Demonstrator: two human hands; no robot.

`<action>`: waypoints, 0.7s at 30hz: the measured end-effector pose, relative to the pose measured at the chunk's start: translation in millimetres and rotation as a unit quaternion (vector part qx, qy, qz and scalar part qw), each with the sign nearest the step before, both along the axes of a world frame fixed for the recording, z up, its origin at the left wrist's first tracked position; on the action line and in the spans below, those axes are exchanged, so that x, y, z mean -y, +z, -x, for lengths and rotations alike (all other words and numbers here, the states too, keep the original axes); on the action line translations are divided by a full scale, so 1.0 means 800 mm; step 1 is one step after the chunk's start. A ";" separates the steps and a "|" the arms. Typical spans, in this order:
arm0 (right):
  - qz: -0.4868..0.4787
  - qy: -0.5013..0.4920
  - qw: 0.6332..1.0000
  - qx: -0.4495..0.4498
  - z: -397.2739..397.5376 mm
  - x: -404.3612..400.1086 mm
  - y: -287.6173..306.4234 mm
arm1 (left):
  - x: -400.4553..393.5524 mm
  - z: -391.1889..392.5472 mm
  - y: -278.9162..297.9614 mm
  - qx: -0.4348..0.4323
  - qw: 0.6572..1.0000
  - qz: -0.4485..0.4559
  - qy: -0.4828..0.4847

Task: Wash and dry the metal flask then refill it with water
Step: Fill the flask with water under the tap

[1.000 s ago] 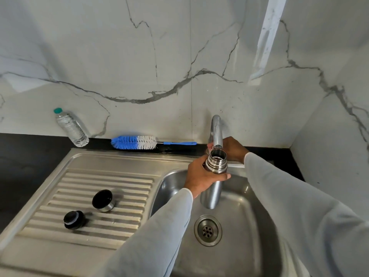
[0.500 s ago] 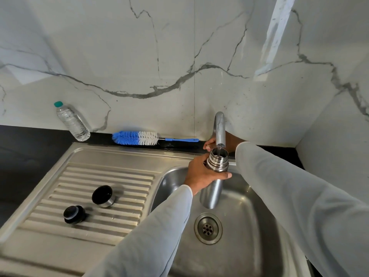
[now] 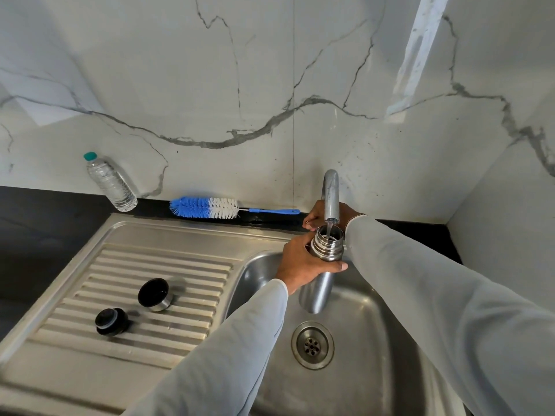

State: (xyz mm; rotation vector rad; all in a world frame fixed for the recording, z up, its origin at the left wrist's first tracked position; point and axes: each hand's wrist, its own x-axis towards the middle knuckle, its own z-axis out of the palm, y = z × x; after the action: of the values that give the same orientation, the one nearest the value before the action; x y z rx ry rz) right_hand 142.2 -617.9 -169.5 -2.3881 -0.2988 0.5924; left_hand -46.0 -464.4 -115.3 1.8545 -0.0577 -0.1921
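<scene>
Marble-veined wall panels and a black counter frame a steel sink (image 3: 375,340), over whose basin a flask (image 3: 322,265) is held upright in the left hand (image 3: 303,262). Its upper body is gripped just below the threaded neck, fingers wrapped around it. A thin stream of water (image 3: 329,229) is seen running from the tap (image 3: 331,193) into the open mouth, which is held directly under the spout. The right hand (image 3: 322,216) is placed behind the tap at its base; whether anything is gripped there cannot be told, since most of the hand is hidden. Both arms are covered by pale sleeves. On the ribbed drainboard (image 3: 90,295) to the left, a cup (image 3: 155,295) and a black stopper (image 3: 111,321) are set near each other. Behind them, a blue-and-white brush (image 3: 207,208) is laid along the wall, and a clear bottle (image 3: 109,183) with a green cap is leaned against the marble.
</scene>
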 end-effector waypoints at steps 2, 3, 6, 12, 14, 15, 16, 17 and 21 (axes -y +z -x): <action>-0.004 0.008 1.000 -0.023 0.007 -0.005 0.012 | 0.000 0.000 0.000 0.001 1.000 -0.001 0.000; 0.011 0.024 0.999 -0.029 0.009 -0.005 0.013 | 0.000 0.000 0.000 0.001 1.000 -0.001 0.000; -0.004 -0.013 0.999 -0.032 0.015 -0.003 0.015 | 0.000 0.000 0.001 0.001 1.000 -0.001 -0.002; 0.023 0.034 0.999 0.001 -0.004 0.005 -0.007 | 0.000 -0.002 0.003 0.002 1.000 -0.002 0.002; 0.022 0.024 0.999 -0.001 0.001 0.005 -0.003 | 0.001 -0.002 0.004 0.002 1.000 -0.003 0.000; 0.014 0.014 1.000 -0.001 0.005 0.006 -0.002 | 0.001 -0.002 0.004 0.002 1.000 -0.004 -0.001; 0.007 0.009 1.000 0.004 0.009 0.005 0.001 | 0.001 -0.002 0.004 0.002 1.000 -0.004 -0.002; 0.004 0.010 1.000 0.009 0.015 0.004 0.007 | 0.002 -0.001 0.004 0.002 1.000 -0.005 -0.003; 0.007 0.010 1.000 0.017 0.016 0.005 0.005 | 0.001 -0.001 0.003 0.000 1.000 -0.006 -0.005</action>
State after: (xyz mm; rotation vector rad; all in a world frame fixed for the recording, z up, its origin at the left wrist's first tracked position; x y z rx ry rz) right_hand 129.1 -622.1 -165.4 -2.4134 -0.3336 0.5652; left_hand -45.1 -465.2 -113.1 1.8665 -0.0658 -0.1992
